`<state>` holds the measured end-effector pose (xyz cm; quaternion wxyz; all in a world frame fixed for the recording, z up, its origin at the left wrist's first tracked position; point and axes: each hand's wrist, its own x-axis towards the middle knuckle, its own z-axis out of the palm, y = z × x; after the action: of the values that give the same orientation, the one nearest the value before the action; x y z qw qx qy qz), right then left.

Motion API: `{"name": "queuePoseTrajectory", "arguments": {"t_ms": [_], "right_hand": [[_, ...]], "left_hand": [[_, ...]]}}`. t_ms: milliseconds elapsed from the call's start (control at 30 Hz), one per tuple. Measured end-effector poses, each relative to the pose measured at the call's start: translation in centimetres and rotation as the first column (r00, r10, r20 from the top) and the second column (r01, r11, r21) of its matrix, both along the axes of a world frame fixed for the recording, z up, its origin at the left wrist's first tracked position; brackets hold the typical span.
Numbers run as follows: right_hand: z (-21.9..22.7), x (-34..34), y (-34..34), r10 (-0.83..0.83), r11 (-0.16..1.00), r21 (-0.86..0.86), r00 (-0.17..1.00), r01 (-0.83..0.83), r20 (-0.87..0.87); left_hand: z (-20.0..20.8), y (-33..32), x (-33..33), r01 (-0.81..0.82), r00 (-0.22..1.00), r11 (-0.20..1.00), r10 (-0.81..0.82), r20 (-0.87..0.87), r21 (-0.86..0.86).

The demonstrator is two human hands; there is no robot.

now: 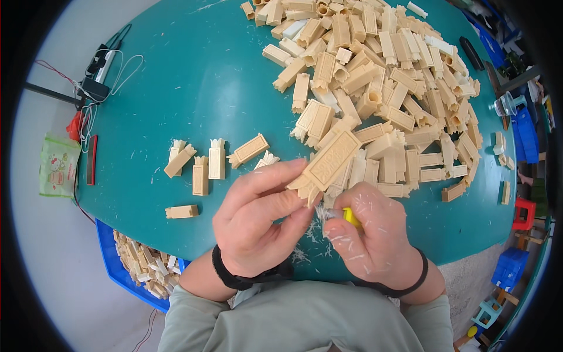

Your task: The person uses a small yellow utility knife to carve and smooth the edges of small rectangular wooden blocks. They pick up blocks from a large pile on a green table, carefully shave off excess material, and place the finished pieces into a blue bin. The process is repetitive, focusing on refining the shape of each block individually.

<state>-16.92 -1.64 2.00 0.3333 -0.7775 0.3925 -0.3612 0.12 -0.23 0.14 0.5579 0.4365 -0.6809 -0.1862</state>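
Observation:
My left hand [255, 220] is closed round the jagged lower end of a beige rectangular box piece [331, 161] with raised patterns in its panel. The piece tilts up to the right above the table. In my right hand [372, 234] is a small knife with a yellow handle [352, 217], gripped between thumb and curled fingers. Its blade is mostly hidden and points at the jagged end of the piece. Pale shavings [302, 246] cling to the right hand and lie on the green table below.
A large heap of similar beige pieces [363, 64] covers the table's far right. Several stand or lie at left, among them a cream one [217, 159]. A blue bin [111, 252] with more pieces sits below the left edge. Cables [117, 70] and a black-red bar [92, 159] lie far left.

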Motion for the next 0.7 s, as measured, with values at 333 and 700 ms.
{"name": "queuePoseTrajectory", "arguments": {"t_ms": [333,700], "right_hand": [[-0.44,0.13,-0.05,-0.024,0.999,-0.034,1.0,0.024,-0.005],[-0.99,-0.05,-0.55,-0.132,0.976,-0.181,0.99,0.12,-0.054]], "left_hand": [[-0.01,0.01,-0.15,-0.071,0.984,0.988,0.093,0.155,-0.139],[0.56,0.15,-0.24,-0.059,0.967,0.977,0.108,0.233,-0.207]]}}
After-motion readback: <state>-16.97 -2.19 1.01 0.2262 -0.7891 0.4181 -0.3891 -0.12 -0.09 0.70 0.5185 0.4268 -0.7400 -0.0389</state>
